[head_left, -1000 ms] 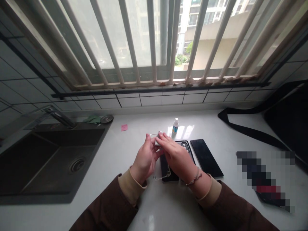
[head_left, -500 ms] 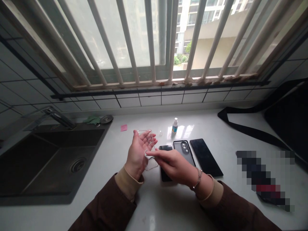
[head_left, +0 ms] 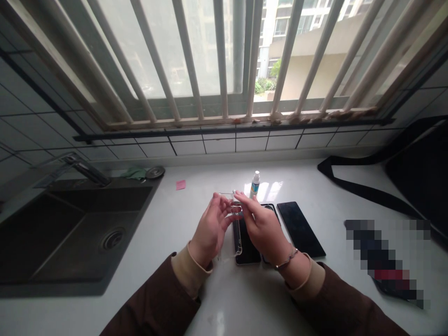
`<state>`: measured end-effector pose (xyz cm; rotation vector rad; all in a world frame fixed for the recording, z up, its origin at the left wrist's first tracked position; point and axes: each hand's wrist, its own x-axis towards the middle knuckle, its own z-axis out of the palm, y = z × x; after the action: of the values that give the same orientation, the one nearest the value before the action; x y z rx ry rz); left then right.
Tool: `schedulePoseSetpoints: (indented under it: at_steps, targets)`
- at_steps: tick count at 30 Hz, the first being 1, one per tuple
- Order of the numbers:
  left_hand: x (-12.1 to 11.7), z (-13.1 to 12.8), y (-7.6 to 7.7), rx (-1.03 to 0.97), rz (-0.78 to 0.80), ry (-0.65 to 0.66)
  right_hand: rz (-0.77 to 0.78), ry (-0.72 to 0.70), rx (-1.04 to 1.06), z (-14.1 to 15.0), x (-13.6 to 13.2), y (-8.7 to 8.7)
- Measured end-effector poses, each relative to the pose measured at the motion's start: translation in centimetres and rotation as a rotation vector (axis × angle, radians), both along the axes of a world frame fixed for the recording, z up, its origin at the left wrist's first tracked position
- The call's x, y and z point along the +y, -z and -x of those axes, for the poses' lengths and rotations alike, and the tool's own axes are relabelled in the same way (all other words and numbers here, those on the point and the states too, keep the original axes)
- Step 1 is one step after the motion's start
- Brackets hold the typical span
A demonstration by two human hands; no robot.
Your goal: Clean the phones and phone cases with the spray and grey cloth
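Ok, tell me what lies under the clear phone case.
Under the clear case, held in both hands, a dark phone lies on the counter. Its upper end is covered.

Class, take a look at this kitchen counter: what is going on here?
A person at a white counter holds a clear phone case on edge between both hands, the left hand and the right hand. Under the hands a dark phone lies flat, with another black phone to its right. A small dropper bottle stands behind, and a dark sink sits at the left.

1 head camera looks forward and down, close over the counter (head_left: 196,182) toward the window (head_left: 217,60)
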<state>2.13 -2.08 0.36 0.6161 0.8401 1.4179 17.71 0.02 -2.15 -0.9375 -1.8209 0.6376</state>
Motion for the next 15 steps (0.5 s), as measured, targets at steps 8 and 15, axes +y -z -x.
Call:
schedulePoseSetpoints:
  at_steps: [8, 15]
  targets:
    - [0.15, 0.12, 0.47, 0.169, -0.089, -0.107, -0.275, 0.003, -0.450, -0.04, 0.35, 0.95]
    - [-0.20, -0.11, -0.06, 0.217, -0.109, -0.021, -0.284, 0.045, -0.439, -0.08, -0.04, 0.37]
